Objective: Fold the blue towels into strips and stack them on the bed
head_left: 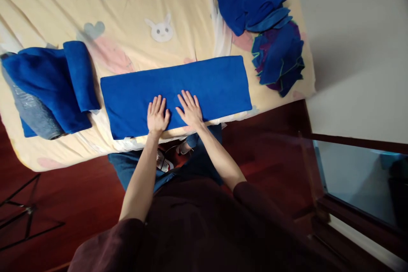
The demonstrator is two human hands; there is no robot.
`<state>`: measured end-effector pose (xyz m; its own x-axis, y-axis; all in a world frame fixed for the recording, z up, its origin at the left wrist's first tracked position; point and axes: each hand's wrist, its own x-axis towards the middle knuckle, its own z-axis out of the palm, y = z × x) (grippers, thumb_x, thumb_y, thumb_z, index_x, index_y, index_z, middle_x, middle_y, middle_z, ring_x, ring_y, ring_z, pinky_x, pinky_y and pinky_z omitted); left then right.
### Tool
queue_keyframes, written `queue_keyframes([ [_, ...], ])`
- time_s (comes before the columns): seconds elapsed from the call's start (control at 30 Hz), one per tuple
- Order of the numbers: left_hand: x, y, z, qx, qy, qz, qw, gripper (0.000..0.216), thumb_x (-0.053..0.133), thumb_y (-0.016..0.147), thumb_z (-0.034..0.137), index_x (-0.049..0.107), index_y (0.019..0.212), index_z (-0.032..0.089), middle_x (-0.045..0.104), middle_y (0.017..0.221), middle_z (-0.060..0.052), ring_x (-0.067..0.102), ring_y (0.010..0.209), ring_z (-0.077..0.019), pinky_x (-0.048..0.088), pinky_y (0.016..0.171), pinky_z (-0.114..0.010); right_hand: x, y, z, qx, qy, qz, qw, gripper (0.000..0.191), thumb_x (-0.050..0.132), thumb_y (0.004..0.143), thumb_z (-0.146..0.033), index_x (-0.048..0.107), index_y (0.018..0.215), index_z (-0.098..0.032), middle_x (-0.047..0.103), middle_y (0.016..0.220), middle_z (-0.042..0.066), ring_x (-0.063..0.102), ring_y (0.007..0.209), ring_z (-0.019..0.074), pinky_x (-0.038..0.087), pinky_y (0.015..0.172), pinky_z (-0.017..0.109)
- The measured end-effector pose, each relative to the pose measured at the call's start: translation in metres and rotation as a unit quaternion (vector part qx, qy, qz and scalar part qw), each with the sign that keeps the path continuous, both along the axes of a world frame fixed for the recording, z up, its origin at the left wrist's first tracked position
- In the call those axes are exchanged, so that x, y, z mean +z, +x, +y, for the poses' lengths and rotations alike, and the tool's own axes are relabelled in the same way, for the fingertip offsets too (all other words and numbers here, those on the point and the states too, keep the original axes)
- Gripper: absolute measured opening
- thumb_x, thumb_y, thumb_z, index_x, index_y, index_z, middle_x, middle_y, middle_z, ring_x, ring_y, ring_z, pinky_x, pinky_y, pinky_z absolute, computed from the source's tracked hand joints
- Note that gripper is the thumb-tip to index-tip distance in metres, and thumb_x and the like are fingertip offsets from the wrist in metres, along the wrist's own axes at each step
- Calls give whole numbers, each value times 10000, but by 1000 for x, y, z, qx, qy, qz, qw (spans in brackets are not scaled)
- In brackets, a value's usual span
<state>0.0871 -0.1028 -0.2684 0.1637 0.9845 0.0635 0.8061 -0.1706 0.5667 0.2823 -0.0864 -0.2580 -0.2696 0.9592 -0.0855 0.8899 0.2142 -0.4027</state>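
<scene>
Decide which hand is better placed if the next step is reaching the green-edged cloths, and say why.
Probably the right hand: it rests open on the towel, nearer the green-edged cloths. The left hand rests there too, but farther off, with the right hand between.

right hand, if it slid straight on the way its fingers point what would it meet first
Beyond the blue cloth under the right hand, it would first meet the patterned sheet, roughly toward the rabbit print; nothing raised seems in line, though folds are hard to judge.
</scene>
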Motion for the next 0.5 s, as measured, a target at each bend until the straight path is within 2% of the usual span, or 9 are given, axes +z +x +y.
queue_keyframes([
  [0.13, 9, -73, -32, 123, -7, 56, 991, 631, 355, 1006, 397, 371, 1567, 108, 246, 1666, -138, 129, 1572, -274, 71, 1272, -541, -4, 97, 2, -137, -3, -47, 989, 646, 239, 1057, -470, 205, 1625, -163, 124, 1711, 89, 50, 1589, 223, 52, 1273, 547],
  [0.2, 12, -106, -47, 194, -9, 85, 977, 649, 342, 1008, 384, 330, 1578, 74, 219, 1670, -169, 110, 1574, -285, 71, 1267, -555, -6, 152, 2, -225, 0, -90, 970, 648, 190, 1061, -462, 186, 1625, -144, 138, 1706, 123, 61, 1588, 232, 82, 1257, 582],
  [0.27, 12, -126, -56, 249, -16, 104, 963, 661, 332, 1007, 365, 285, 1593, 62, 195, 1675, -184, 96, 1575, -286, 75, 1269, -544, -8, 196, 2, -292, 4, -124, 948, 648, 141, 1062, -447, 184, 1623, -127, 162, 1696, 152, 99, 1582, 229, 115, 1246, 598],
  [0.37, 9, -135, -59, 283, -23, 118, 951, 669, 336, 1000, 352, 259, 1607, 82, 195, 1678, -174, 107, 1575, -279, 81, 1274, -522, -14, 227, 2, -338, 25, -148, 929, 645, 101, 1059, -429, 194, 1622, -128, 214, 1680, 168, 145, 1573, 234, 147, 1233, 614],
  [0.5, 5, -132, -56, 282, -15, 133, 950, 669, 332, 997, 353, 266, 1604, 81, 228, 1670, -169, 134, 1571, -275, 105, 1274, -511, -23, 225, 2, -345, 48, -162, 923, 638, 114, 1055, -420, 198, 1625, -147, 245, 1671, 163, 170, 1566, 246, 170, 1227, 613],
])
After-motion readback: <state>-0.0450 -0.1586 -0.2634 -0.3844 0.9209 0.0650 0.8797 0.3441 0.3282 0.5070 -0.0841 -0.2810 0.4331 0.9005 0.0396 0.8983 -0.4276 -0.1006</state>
